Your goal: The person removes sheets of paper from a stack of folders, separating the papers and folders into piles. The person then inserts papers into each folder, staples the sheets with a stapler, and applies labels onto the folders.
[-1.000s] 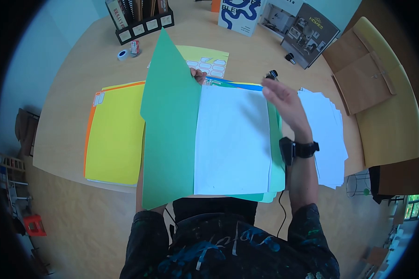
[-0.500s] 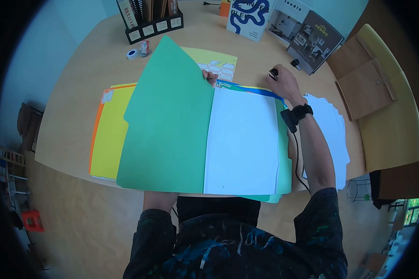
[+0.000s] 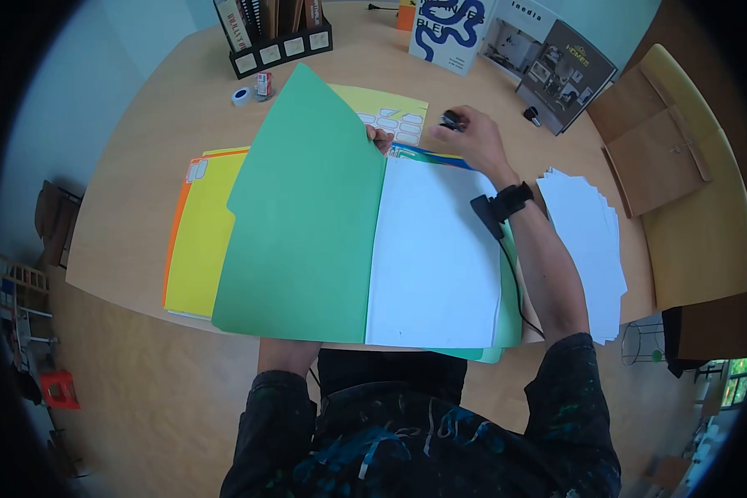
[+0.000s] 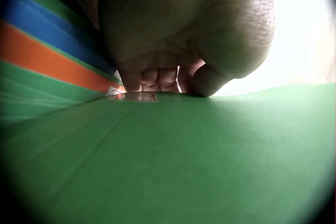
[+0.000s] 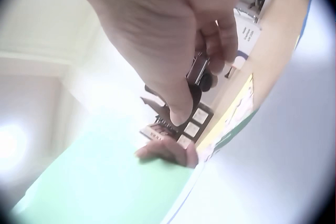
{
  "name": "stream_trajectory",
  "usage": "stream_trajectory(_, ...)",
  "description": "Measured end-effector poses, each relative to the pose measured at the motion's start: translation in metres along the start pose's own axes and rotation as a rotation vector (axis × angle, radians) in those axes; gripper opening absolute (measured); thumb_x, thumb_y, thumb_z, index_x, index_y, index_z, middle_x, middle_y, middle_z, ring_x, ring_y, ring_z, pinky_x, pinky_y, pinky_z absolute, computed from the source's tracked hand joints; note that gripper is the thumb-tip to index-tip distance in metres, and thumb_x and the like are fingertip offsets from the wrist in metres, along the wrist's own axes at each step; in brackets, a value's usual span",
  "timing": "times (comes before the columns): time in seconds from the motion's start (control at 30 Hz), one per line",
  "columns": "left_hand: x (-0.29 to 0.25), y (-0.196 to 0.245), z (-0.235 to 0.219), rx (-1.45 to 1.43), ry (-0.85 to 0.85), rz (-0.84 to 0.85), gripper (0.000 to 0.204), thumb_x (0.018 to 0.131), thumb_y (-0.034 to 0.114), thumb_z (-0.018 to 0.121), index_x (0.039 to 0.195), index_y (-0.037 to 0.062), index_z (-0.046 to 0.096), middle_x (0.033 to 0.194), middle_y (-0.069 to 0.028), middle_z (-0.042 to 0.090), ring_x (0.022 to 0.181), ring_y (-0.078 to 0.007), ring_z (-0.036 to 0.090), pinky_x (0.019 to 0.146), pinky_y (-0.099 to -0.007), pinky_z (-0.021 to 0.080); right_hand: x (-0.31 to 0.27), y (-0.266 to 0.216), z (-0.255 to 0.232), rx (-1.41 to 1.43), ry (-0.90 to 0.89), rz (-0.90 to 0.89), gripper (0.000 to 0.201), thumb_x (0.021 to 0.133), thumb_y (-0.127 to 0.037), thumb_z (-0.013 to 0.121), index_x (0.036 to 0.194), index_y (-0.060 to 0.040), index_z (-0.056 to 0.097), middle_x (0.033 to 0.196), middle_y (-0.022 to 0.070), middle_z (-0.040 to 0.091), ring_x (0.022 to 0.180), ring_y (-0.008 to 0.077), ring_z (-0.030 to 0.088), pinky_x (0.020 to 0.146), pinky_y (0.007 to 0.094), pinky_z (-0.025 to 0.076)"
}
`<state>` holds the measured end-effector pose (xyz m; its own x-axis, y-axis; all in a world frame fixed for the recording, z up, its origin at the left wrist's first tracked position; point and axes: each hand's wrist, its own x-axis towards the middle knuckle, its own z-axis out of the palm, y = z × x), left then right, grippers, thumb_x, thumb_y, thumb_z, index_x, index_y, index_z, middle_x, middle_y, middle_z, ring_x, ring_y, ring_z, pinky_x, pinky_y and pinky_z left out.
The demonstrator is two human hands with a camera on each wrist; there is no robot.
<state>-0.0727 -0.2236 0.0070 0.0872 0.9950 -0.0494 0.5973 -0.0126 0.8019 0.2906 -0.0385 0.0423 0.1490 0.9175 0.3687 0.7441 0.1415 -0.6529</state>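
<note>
A green file folder (image 3: 307, 224) lies open with white paper (image 3: 436, 257) inside it, its cover raised toward the left. My left hand (image 3: 379, 139) holds the top edge of that cover, with the rest of the hand hidden behind it; the left wrist view shows the palm (image 4: 189, 24) and the fingers bent over the folder's edge. My right hand (image 3: 478, 143) grips a small black and silver tool (image 3: 451, 121) above the folder's far edge. In the right wrist view, thumb and fingers close round the tool (image 5: 198, 74), near the left hand's fingertips (image 5: 168, 150).
Yellow and orange folders (image 3: 203, 232) lie at left, loose white sheets (image 3: 585, 249) at right. Behind are a yellow label sheet (image 3: 390, 108), a tape roll (image 3: 241, 96), a small red box (image 3: 263, 86), a black book holder (image 3: 282, 51), standing books (image 3: 564, 75) and a brown paper folder (image 3: 656, 158).
My right hand went from over the paper to the tool behind the folder, took it up and brought it left. The green cover has swung further left, still held by my left hand.
</note>
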Motion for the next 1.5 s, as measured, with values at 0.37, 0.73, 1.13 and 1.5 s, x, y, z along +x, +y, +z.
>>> stream_trajectory(0.37, 0.041, -0.003, 0.034, -0.352, -0.121, 0.052, 0.027, 0.095, 0.019, 0.063, 0.113, -0.0016, 0.064, 0.105, -0.0111, 0.068, 0.095, -0.0216, 0.065, 0.082, -0.0344, 0.053, -0.019, 0.097, -0.051, -0.114, 0.084, 0.325, 0.053, 0.078, -0.032, 0.081, 0.115, 0.0031, 0.067, 0.102, 0.0167, 0.073, 0.092, 0.0288, 0.071, 0.086, 0.0359, 0.053)
stream_trajectory(0.73, 0.109, 0.009, 0.066, -0.663, -0.265, 0.073, 0.031, 0.095, 0.021, 0.065, 0.116, -0.0017, 0.064, 0.109, -0.0096, 0.067, 0.098, -0.0191, 0.064, 0.085, -0.0332, 0.052, -0.083, 0.008, -0.084, 0.022, -0.176, 0.108, 0.063, 0.086, -0.036, 0.076, 0.136, -0.0036, 0.057, 0.143, 0.0195, 0.053, 0.136, 0.0317, 0.046, 0.113, 0.0419, 0.036)
stream_trajectory(1.13, 0.202, 0.055, 0.09, -0.995, -0.399, 0.104, 0.036, 0.096, 0.025, 0.068, 0.12, -0.0017, 0.063, 0.113, -0.0079, 0.066, 0.101, -0.0163, 0.062, 0.087, -0.0318, 0.051, -0.131, 0.006, -0.062, -0.146, -0.579, -0.06, 0.078, 0.084, -0.046, 0.075, 0.15, -0.0153, 0.046, 0.164, 0.0169, 0.021, 0.154, 0.0333, 0.007, 0.124, 0.0477, 0.01)
stream_trajectory(1.5, 0.218, 0.074, 0.097, -0.685, -0.425, 0.369, 0.059, 0.085, 0.016, 0.08, 0.134, -0.0026, 0.054, 0.115, -0.0133, 0.064, 0.104, -0.0157, 0.063, 0.087, -0.027, 0.053, -0.143, 0.041, -0.066, 0.31, -0.505, 0.126, 0.072, 0.086, -0.039, 0.075, 0.138, 0.0022, 0.049, 0.139, 0.0207, 0.055, 0.126, 0.0285, 0.052, 0.106, 0.0419, 0.043)
